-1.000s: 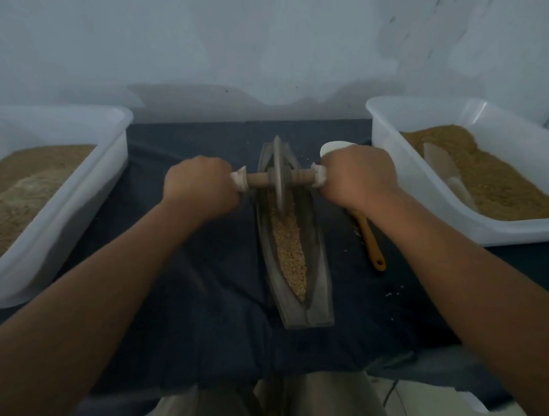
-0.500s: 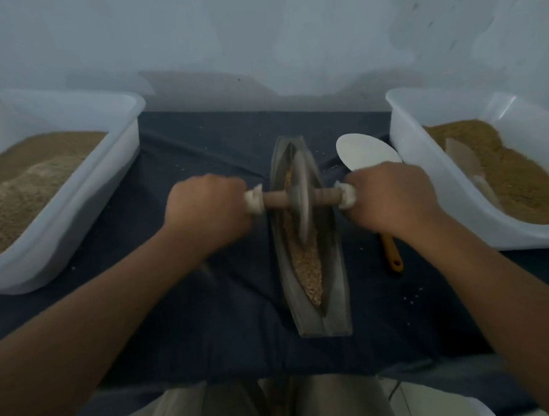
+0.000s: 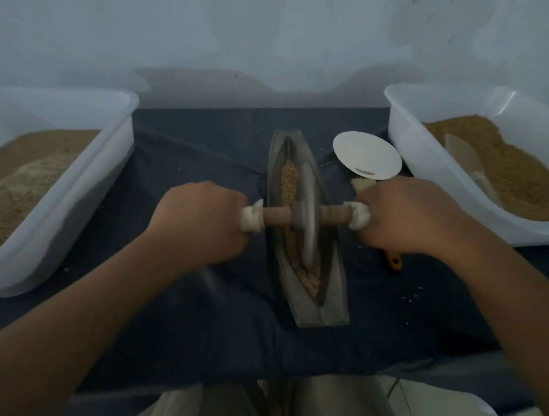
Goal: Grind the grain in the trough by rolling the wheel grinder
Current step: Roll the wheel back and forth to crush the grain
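Head view. My left hand sits left of centre and my right hand right of centre, each seen from the back, knuckles up. Both are clenched around the ends of the wooden axle of the wheel grinder; the fingertips are curled under and hidden. A white wrap shows at the inner edge of each fist, just beside the thumb side. The bare axle spans the gap between my fists, and the blurred disc stands upright on it, midway between them.

The disc sits in the groove of the trough, a dark boat-shaped block running from upper centre to lower centre of the frame, and stands at about the middle of its length. The grain lies along the groove, visible both above the axle and below it, down to the near tip.

The trough rests on a dark cloth. A white tub at the left edge and another white tub at the right edge each hold tan meal. Between the trough and the right tub lies a white round scoop, above my right hand; an orange handle end shows below that hand. A few loose grains dot the cloth at lower right.
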`<state>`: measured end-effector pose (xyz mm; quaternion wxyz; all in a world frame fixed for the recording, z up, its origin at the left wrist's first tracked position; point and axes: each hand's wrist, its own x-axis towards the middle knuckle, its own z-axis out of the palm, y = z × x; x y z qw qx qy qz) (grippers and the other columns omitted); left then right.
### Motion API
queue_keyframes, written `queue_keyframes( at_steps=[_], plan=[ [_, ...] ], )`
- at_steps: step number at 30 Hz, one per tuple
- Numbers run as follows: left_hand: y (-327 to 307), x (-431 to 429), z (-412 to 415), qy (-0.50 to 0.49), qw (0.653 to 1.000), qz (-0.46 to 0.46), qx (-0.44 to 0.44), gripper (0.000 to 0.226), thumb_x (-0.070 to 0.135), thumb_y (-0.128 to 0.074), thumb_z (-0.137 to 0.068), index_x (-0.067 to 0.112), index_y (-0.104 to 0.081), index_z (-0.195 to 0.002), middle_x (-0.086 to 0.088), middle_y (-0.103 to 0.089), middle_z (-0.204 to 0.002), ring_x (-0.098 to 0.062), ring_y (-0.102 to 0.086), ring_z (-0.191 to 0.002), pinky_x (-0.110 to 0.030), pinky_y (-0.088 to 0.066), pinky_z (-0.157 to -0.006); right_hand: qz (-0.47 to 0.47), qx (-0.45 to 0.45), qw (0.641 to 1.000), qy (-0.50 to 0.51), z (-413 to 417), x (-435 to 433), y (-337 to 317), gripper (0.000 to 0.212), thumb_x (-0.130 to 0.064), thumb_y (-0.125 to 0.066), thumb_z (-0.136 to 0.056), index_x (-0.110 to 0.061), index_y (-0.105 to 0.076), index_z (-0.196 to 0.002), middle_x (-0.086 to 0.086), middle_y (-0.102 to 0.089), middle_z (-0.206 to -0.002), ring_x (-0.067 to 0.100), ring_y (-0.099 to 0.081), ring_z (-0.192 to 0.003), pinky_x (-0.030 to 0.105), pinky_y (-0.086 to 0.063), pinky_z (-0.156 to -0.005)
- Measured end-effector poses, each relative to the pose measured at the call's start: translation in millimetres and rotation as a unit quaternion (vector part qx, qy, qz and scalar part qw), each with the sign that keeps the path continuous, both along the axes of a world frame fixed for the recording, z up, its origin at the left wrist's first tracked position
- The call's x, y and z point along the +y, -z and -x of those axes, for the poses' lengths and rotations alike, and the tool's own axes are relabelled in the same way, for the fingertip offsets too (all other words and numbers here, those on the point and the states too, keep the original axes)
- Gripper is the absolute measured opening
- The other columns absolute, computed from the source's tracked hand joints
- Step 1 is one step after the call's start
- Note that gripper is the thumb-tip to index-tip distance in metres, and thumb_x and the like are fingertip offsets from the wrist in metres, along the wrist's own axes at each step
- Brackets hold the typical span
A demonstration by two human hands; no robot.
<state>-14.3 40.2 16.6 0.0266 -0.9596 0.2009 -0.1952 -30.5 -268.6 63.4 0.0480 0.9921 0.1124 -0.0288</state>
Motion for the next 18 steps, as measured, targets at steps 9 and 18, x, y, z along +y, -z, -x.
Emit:
queue_keyframes(
  at_steps=[9, 18],
  plan=[
    [-18, -19, -64, -0.094, 0.990, 0.035, 0.098, 0.031, 0.048, -0.058, -0.087, 0.025, -0.054, -0.067, 0.006, -0.055, -0.067, -0.020, -0.053, -0.060, -0.032, -0.044, -0.059, 0.003, -0.078, 0.997, 0.010, -83, 17, -4, 0.024, -0.045, -0.059, -0.089, -0.027, -0.060, -0.073, -0.003, -0.062, -0.074, 0.017, -0.059, -0.068, 0.032, -0.042, -0.059],
    [-8, -6, 1, -0.022, 0.999, -0.027, -0.010, 0.037, 0.050, -0.063, -0.073, 0.032, -0.033, -0.058, 0.014, -0.038, -0.051, -0.008, -0.032, -0.041, -0.019, -0.020, -0.047, -0.018, 0.061, 0.998, 0.005, -17, -2, 5, 0.022, -0.046, -0.066, -0.085, -0.031, -0.062, -0.070, -0.006, -0.064, -0.067, 0.008, -0.061, -0.062, 0.029, -0.039, -0.051]
  ],
)
